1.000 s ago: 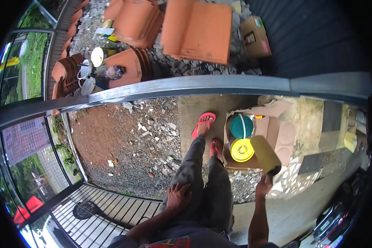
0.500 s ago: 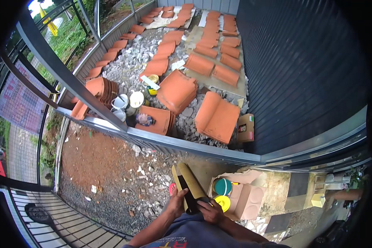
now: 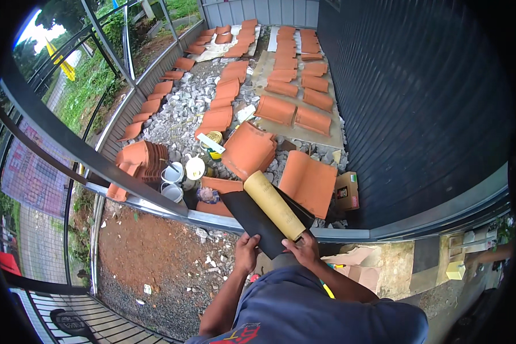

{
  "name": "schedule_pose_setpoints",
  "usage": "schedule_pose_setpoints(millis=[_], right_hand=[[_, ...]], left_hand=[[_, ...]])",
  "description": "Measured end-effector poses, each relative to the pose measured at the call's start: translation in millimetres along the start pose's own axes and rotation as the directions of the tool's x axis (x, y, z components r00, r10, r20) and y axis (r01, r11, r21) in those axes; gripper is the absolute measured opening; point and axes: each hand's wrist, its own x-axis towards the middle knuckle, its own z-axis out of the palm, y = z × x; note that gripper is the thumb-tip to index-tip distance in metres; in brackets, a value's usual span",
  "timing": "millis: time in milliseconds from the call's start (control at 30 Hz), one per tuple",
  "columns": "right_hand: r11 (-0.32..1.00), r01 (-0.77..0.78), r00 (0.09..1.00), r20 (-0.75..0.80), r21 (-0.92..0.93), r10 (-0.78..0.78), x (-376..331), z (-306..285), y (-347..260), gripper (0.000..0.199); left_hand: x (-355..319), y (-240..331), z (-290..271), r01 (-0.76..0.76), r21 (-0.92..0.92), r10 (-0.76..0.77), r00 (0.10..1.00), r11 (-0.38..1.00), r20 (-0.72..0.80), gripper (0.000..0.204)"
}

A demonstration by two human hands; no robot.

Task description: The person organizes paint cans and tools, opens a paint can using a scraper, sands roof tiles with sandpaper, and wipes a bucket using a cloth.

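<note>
Between my two hands is a roll of sheet [image 3: 274, 205], its outside tan with print and its unrolled face black, much like sandpaper. A loose black flap spreads to the left and another corner shows behind on the right. My left hand [image 3: 247, 253] pinches the flap's lower edge. My right hand [image 3: 303, 250] grips the lower end of the roll, thumb on the near side. The roll is tilted, its far end reaching over the metal rail [image 3: 350, 234] toward stacked orange roof tiles [image 3: 249, 150]. It partly hides the tiles behind it.
Beyond the rail, rows of orange tiles [image 3: 281, 109] lie on rubble and boards. White buckets [image 3: 172, 173], a yellow-rimmed tin [image 3: 214, 139] and a cardboard box [image 3: 346, 191] stand nearby. A dark corrugated wall [image 3: 413, 114] rises at right. Red soil [image 3: 143, 246] lies this side.
The roll has moved up and away from my body, over the rail. Its black flap is now spread wider. My body has leaned forward, and the view has shifted a little.
</note>
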Motion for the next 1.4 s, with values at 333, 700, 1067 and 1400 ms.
schedule_pose_setpoints(millis=[333, 700, 1067, 1400], right_hand=[[0.753, -0.552, 0.724, -0.241, 0.358, 0.646, 136, -144, 153, 0.054], [0.627, 0.015, 0.930, 0.241, -0.779, 0.277, 180, -140, 290, 0.048], [0.858, -0.508, 0.582, 0.703, -0.077, 0.408, 215, -18, 90, 0.077], [0.557, -0.829, 0.093, 0.971, -0.046, 0.218, 246, -21, 30, 0.066]], left_hand=[[123, 2, 27, -0.114, 0.632, 0.262, 0.954, 0.766, -0.146, 0.033], [59, 8, -46, 0.004, 0.354, 0.157, 0.892, 0.935, -0.425, 0.027], [64, -34, -30, 0.106, 0.597, 0.201, 0.883, 0.795, -0.425, 0.035], [35, 5, -7, -0.215, -0.167, 0.135, 0.909, 0.962, -0.394, 0.024]])
